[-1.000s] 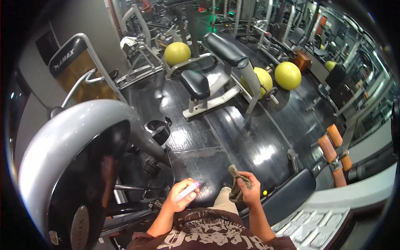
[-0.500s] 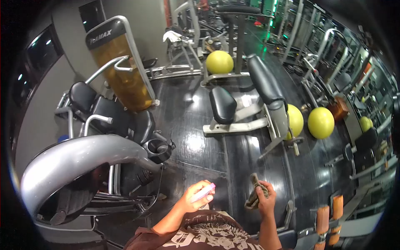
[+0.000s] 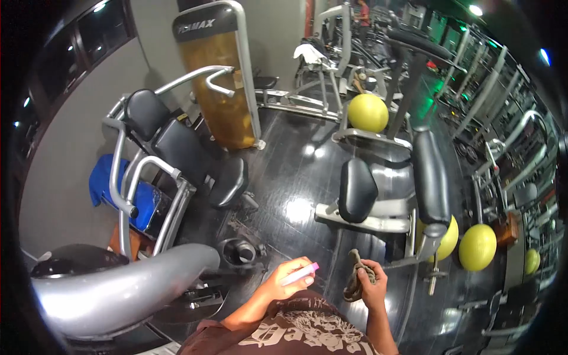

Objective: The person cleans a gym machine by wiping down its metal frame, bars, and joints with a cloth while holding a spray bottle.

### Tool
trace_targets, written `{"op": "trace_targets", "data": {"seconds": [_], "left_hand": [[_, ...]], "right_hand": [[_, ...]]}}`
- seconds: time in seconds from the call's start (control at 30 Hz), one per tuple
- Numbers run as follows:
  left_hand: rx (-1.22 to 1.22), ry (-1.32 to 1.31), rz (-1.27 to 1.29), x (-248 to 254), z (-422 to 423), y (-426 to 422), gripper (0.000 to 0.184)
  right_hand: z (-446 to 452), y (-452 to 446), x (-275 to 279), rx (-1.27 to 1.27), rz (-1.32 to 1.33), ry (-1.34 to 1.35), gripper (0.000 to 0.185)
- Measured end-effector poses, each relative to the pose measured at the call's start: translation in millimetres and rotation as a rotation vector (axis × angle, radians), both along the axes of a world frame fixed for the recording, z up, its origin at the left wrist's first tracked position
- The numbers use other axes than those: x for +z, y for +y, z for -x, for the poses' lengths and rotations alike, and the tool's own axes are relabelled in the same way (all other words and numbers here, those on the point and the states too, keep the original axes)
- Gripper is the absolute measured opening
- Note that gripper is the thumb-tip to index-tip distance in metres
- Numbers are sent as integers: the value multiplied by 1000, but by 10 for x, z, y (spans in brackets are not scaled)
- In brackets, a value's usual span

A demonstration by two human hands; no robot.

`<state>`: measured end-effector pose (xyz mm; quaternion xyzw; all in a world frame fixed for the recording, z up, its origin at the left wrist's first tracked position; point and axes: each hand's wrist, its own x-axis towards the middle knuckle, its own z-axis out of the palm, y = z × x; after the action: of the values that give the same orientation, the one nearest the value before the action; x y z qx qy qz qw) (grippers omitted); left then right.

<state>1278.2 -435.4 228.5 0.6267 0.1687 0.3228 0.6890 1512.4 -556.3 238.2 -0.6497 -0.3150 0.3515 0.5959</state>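
In my left hand is a slim white container with a pink end, held in front of my chest; the fingers wrap round it. Its exact kind I cannot make out. My right hand pinches a crumpled olive-grey cloth, which hangs down at the hand's left side. The two hands are apart, both above the dark floor. Closest beyond them is a black-padded bench on a pale metal frame.
To the left stands a seated exercise machine with a blue cloth behind its bars. A thick silver machine arm curves in at lower left. Yellow exercise balls lie at right. A person is far back.
My view has turned left and up, so the machines sit farther right and lower. Both hands keep their hold on the white container and the cloth.
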Motion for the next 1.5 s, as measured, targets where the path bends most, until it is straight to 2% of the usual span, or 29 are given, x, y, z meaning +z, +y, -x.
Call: {"op": "trace_targets", "data": {"seconds": [0.13,0.2,0.27,0.43,0.53,0.57,0.67,0.7,0.87,0.93,0.97,1.07,1.1,1.2,1.23,1.37,1.5], "left_hand": [[97,-37,-94,12,-91,674,18],[192,-22,-197,133,-66,894,20],[283,-40,-187,63,-11,1061,21],[525,6,-224,-36,146,1349,21],[694,23,-100,-131,200,1465,23],[731,53,-210,-154,236,1568,24],[871,41,-121,-183,189,1775,24],[848,10,25,-222,169,1824,22],[933,108,-112,61,-70,2421,22],[1010,104,-146,97,-145,2604,22],[999,-18,51,198,-200,2653,22],[1137,202,-140,119,-170,2854,25],[1160,177,-104,110,-159,2895,31],[1298,3,61,14,-104,2932,28],[1348,2,73,0,-47,2961,27],[1499,44,107,-103,208,3150,18],[1577,-28,98,-110,557,3347,14]], "right_hand": [[-247,869,63,131,-51,-67,24],[-256,1268,123,191,-79,-32,24],[-240,1622,193,263,-88,6,24],[-225,2497,-61,481,11,28,26],[-188,3059,-143,643,42,-48,26],[-171,3259,-159,688,28,-36,25],[-211,3861,-261,818,48,56,24],[-241,4066,-261,848,55,101,24],[-486,5058,-57,921,-100,-128,22],[-514,5403,-9,929,-76,-51,20],[-522,5596,-95,932,-94,-62,21],[-400,6034,-203,967,-58,59,22],[-317,6139,-182,1003,-42,67,24],[26,6406,-230,1116,-64,68,29],[200,6398,-209,1046,-47,223,36],[659,6650,-300,1231,7,169,36],[1053,6853,-303,1386,1,40,31]]}}
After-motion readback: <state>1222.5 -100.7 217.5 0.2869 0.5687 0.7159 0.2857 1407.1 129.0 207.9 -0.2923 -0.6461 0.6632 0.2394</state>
